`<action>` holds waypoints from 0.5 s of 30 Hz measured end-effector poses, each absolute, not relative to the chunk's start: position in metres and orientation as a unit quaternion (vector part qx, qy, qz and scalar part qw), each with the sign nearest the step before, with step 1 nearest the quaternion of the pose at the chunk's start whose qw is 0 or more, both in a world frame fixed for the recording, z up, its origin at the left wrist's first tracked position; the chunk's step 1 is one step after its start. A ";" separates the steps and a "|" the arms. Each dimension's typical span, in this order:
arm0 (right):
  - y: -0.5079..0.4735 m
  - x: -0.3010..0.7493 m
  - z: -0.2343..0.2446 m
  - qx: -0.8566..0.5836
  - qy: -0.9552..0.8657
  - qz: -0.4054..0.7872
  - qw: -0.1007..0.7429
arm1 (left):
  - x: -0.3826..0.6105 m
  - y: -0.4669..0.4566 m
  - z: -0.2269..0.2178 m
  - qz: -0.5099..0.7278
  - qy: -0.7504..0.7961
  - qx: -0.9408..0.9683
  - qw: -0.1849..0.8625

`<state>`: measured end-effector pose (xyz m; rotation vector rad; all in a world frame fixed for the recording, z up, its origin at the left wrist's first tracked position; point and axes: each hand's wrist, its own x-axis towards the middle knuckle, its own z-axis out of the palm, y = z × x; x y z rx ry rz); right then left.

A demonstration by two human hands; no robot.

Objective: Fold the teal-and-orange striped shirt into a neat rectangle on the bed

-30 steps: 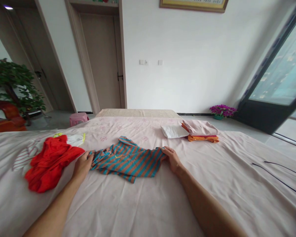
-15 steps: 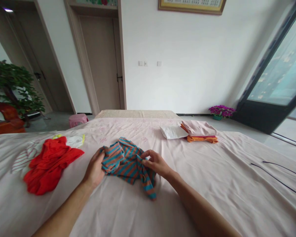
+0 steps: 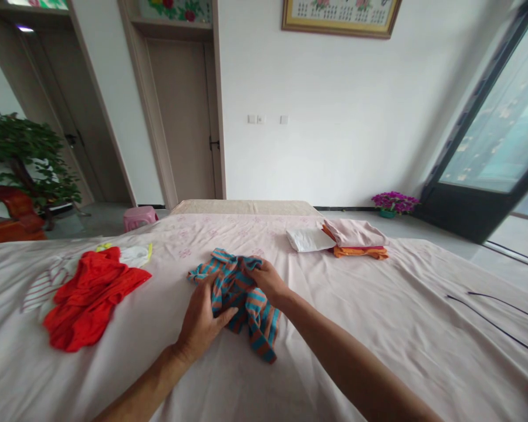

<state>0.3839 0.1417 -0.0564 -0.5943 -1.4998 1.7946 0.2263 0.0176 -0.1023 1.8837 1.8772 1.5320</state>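
A crumpled shirt with teal and orange-brown stripes (image 3: 229, 281) lies bunched on the sheet in front of me, one sleeve-like end hanging toward me. My right hand (image 3: 270, 284) pinches its upper right part between thumb and fingers. Against the near left side rests my left hand (image 3: 205, 316), thumb spread away from the fingers and cloth between them; some fingertips are hidden by the fabric. To the left lies a loose red garment (image 3: 92, 299), partly over a white striped one (image 3: 46, 284).
A pale pink sheet (image 3: 378, 328) covers the broad surface. Folded clothes (image 3: 356, 234) are stacked at the back right, beside a folded white cloth (image 3: 310, 239). Two thin dark cords (image 3: 493, 322) lie at the right. A pink stool (image 3: 139, 217) stands beyond the left edge.
My left hand has moved right and nearer, leaving the shirt's left edge. My right hand has shifted slightly up and left and grips the upper part. The shirt is more bunched.
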 end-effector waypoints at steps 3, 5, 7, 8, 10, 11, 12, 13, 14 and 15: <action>0.152 0.391 -0.033 -0.220 -0.504 0.721 0.422 | 0.223 0.032 -0.112 0.436 0.675 0.595 0.027; 0.158 0.397 -0.016 -0.183 -0.478 0.739 0.438 | 0.222 0.045 -0.114 0.405 0.695 0.593 0.041; 0.162 0.404 0.000 -0.152 -0.464 0.746 0.453 | 0.218 0.058 -0.111 0.403 0.708 0.578 0.054; 0.164 0.408 0.008 -0.139 -0.458 0.744 0.466 | 0.216 0.064 -0.109 0.409 0.717 0.561 0.062; 0.167 0.417 0.024 -0.116 -0.447 0.732 0.502 | 0.208 0.077 -0.102 0.430 0.733 0.520 0.085; 0.169 0.423 0.033 -0.106 -0.442 0.722 0.522 | 0.204 0.083 -0.099 0.439 0.737 0.505 0.100; 0.171 0.430 0.042 -0.096 -0.438 0.710 0.543 | 0.200 0.089 -0.095 0.443 0.737 0.497 0.114; 0.173 0.438 0.051 -0.086 -0.435 0.696 0.565 | 0.195 0.095 -0.091 0.442 0.737 0.497 0.121; 0.174 0.447 0.061 -0.074 -0.432 0.680 0.587 | 0.192 0.100 -0.086 0.436 0.738 0.500 0.120; 0.176 0.456 0.071 -0.061 -0.428 0.664 0.610 | 0.189 0.104 -0.081 0.428 0.742 0.504 0.113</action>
